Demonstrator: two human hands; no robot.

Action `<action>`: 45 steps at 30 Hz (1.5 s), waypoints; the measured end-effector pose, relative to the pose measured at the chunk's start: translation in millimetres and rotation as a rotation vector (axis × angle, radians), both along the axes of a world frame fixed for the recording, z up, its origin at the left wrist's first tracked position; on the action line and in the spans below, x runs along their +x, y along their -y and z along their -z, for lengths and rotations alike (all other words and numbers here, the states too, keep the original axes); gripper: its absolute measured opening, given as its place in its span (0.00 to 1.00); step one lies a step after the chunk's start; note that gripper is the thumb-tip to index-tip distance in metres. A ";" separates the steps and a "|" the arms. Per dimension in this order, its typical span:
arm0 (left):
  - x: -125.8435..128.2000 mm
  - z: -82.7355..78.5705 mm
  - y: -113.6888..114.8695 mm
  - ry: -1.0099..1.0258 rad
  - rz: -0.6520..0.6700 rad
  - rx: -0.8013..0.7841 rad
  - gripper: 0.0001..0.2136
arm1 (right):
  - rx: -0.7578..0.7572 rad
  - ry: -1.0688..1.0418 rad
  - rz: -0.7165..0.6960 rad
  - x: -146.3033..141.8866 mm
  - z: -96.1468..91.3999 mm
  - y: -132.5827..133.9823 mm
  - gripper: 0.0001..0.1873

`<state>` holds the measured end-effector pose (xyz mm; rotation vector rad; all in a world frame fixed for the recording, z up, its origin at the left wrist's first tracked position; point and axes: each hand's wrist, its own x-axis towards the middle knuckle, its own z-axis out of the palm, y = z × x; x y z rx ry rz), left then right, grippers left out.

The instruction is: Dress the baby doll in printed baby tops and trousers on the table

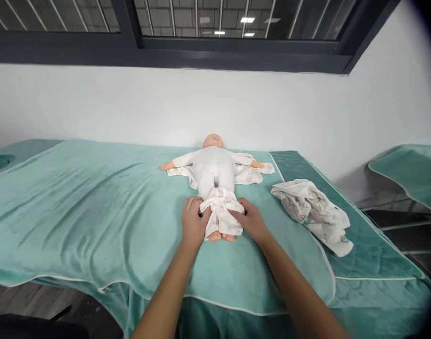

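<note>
1. Currently the doll lies on its back on the mint cover, arms spread, head toward the wall and feet toward the person.
2. A pale patterned garment, apparently trousers, sits bunched around the doll's lower legs, with the bare feet showing below its hem.
3. The left hand is closed on one side of the garment's upper edge; the right hand pinches the other side, thumb over the cloth.
4. The step in hand looks like working the trousers along the legs; whether up or down cannot be told. The next move seems to call for an even pull on both sides, so the waistband does not twist.
5. Under the doll's arms and sides, a printed top lies spread open, mostly hidden by the body.
6. Rightward, a crumpled cloth lies across the mint cover's edge and the darker quilted cover; its folds hide its shape.
7. Most fingertips are out of sight behind the fabric, and the dark slot at the doll's crotch is hard to make out.
</note>
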<state>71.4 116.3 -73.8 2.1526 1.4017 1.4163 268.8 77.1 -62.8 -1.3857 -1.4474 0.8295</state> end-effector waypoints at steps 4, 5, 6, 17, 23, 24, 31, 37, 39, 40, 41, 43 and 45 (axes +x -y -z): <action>0.9 3.2 -0.4 0.056 -0.072 -0.083 0.04 | 0.012 0.010 -0.161 1.1 -1.2 30.5 0.30; 1.5 3.2 0.0 0.090 -0.093 -0.125 0.05 | 0.026 0.031 -0.188 0.9 -1.2 34.4 0.38; 2.0 2.5 0.7 0.124 -0.107 -0.167 0.07 | 0.038 0.054 -0.201 0.2 -1.0 36.8 0.44; -31.2 -48.0 43.2 0.077 0.166 -0.494 0.10 | -0.050 0.251 -0.167 -9.6 -39.3 41.6 0.24; -45.5 -88.3 66.0 -0.091 0.388 -0.660 0.15 | -0.138 0.360 -0.250 -2.8 -73.8 53.3 0.12; -47.7 -96.6 69.4 -0.126 0.436 -0.683 0.14 | -0.167 0.346 -0.286 -0.5 -79.3 55.9 0.12; -67.0 -173.7 84.8 -0.410 0.829 -0.904 0.15 | -0.240 0.340 -0.662 9.6 -141.5 75.9 0.12; -68.0 -277.9 85.5 -0.585 0.807 -0.886 0.15 | -0.130 0.462 -0.666 -1.8 -240.6 85.4 0.20; -65.4 -319.3 88.1 -0.546 0.705 -0.785 0.16 | -0.056 0.430 -0.635 -4.6 -277.7 86.2 0.23; -64.4 -339.2 90.1 -0.536 0.629 -0.687 0.15 | -0.002 0.429 -0.599 -5.3 -296.1 86.8 0.24; -63.8 -357.8 92.4 -0.550 0.551 -0.577 0.14 | 0.077 0.444 -0.534 -5.8 -314.4 88.0 0.26; -64.1 -389.8 97.9 -0.594 0.438 -0.368 0.14 | 0.286 0.507 -0.315 -8.0 -349.9 94.4 0.30; -66.3 -413.9 104.8 -0.672 0.374 -0.239 0.22 | 0.395 0.593 -0.133 -14.1 -382.3 107.5 0.33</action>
